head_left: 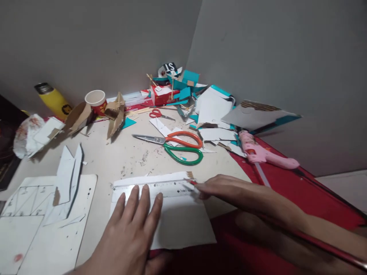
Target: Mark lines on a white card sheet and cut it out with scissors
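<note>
My left hand (129, 233) lies flat with its fingers spread, pressing a clear ruler (169, 189) onto a piece of white cardboard (183, 225). At the ruler's right end, my right hand (226, 189) is closed in a writing grip, blurred by motion. It holds a slim red pen or pencil (192, 182), whose tip is near the ruler's upper edge. Beyond the ruler lie large scissors (183, 149) with one orange and one green handle, blades pointing left. Small red scissors (157, 114) lie farther back.
A pink glue gun (255, 151) rests at the right on red cloth (275, 183). Cardboard scraps (218, 109) pile at the back. On the left are a marked white board (77, 229) with cut pieces, a paper cup (96, 99) and a yellow bottle (54, 101).
</note>
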A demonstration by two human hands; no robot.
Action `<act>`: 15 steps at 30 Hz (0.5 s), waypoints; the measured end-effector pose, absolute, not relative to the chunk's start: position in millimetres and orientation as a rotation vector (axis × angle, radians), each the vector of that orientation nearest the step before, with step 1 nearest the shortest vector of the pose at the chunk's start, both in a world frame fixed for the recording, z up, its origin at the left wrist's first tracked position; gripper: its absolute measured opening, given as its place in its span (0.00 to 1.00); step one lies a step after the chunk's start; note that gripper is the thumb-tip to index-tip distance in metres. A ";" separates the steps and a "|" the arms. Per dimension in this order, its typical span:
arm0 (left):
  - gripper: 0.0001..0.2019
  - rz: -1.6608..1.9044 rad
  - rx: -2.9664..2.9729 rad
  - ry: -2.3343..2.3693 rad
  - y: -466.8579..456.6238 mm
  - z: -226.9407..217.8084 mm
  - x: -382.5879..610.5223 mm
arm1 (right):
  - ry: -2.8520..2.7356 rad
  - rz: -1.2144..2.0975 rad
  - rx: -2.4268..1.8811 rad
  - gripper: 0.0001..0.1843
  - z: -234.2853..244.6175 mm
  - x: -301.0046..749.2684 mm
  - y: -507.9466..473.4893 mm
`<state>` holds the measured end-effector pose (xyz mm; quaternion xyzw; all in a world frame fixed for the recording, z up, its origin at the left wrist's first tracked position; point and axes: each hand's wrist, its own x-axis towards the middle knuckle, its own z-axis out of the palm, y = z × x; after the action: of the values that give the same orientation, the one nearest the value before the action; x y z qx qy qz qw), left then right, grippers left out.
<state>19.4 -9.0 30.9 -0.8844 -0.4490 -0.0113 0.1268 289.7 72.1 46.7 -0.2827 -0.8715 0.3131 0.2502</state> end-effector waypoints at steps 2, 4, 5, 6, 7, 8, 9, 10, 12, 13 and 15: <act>0.43 -0.017 -2.598 -1.352 -9.9 31.8 19.2 | -2.359 1.040 -0.610 0.20 61.2 269.8 80.4; 0.44 0.003 -2.636 -1.401 -11.4 29.7 18.2 | -2.343 1.120 -0.627 0.17 71.4 242.7 89.4; 0.44 0.009 -2.657 -1.428 -12.4 27.3 17.8 | -2.362 1.162 -0.643 0.17 73.8 227.8 94.1; 0.44 0.016 -2.673 -1.460 -13.4 24.1 17.6 | -2.347 1.213 -0.675 0.16 74.3 212.8 98.8; 0.45 0.028 -2.681 -1.502 -14.5 20.3 17.6 | -2.302 1.270 -0.689 0.14 72.8 198.5 103.5; 0.46 0.034 -2.684 -1.539 -15.5 16.1 17.7 | -2.279 1.342 -0.696 0.13 69.9 185.3 107.8; 0.48 0.042 -2.679 -1.581 -16.4 11.9 17.9 | -2.244 1.390 -0.714 0.11 65.8 173.6 111.8; 0.49 0.047 -2.679 -1.606 -17.2 7.9 18.0 | -2.206 1.423 -0.727 0.09 61.2 163.7 115.3; 0.49 0.052 -2.689 -1.603 -18.4 1.7 17.9 | -2.121 1.527 -0.757 0.07 52.4 149.1 120.3; 0.49 0.044 -2.693 -1.577 -18.8 -0.3 17.6 | -2.079 1.585 -0.776 0.07 48.9 144.3 121.9; 0.48 0.028 -2.679 -1.532 -19.2 -2.2 17.3 | -2.009 1.696 -0.818 0.08 44.5 138.5 123.5</act>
<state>17.3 -19.2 -2.2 -0.8676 -0.4963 0.0092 0.0278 138.5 123.5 44.5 -0.2914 -0.7160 0.6044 0.1928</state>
